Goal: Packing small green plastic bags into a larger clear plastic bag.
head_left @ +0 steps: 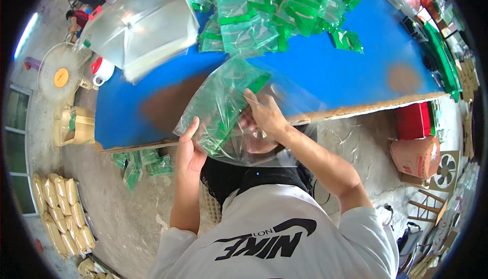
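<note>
A: Where is the clear plastic bag (223,111) located, and how is it supported?

B: It is held in the air over the near edge of the blue desk (330,70), above the person's lap. It is tilted and partly filled with small green-topped packets. The left hand (189,149) supports its lower left edge; the right hand (264,113) is at its open right side, apparently at the mouth.

A: State of the fingers?

B: The left fingers are clenched on the bag's edge, thumb up against the film. The right fingers are curled over the film and the packets under it; motion blur prevents confirming whether they pinch a packet or only the bag.

A: Handling characteristics?

B: Judged from appearance: thin, limp film, light, slippery, with no stiffness of its own. It sags under the contents and likely tears if pulled hard at one point. The packets inside shift freely.

A: Recommended hold?

B: Grip the rim at two opposite points, or support the bottom with a flat palm. Avoid pinching mid-panel.

A: Adjacent items?

B: A loose pile of green packets (274,9) lies toward the far edge of the desk; a stack of clear bags (147,30) sits at the far left corner; a few packets lie on the floor (142,163) under the near edge
</note>
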Motion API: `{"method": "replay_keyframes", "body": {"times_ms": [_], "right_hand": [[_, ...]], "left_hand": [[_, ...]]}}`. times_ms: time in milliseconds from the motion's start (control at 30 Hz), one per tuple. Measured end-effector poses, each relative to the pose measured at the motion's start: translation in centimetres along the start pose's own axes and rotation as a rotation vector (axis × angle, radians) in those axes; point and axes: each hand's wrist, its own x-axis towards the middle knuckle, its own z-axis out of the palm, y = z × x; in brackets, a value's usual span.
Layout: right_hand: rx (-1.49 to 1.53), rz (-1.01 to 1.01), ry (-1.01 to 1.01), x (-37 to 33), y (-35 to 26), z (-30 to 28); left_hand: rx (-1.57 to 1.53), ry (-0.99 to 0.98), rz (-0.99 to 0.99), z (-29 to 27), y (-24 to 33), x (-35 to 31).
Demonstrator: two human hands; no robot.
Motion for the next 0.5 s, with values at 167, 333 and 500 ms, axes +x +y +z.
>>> {"method": "replay_keyframes", "body": {"times_ms": [167, 333, 500], "right_hand": [[0.007, 0.168, -0.154, 0.5, -0.4, 0.8], [0.077, 0.239, -0.171, 1.9, 0.2, 3.1], [0.332, 0.343, -0.301, -0.4, 1.5, 5.3]], "left_hand": [[0.024, 0.075, -0.070, -1.4, 2.6, -0.8], [0.157, 0.066, -0.042, -4.6, 6.4, 0.5], [0.281, 0.046, -0.050, -6.9, 9.4, 1.8]]}}
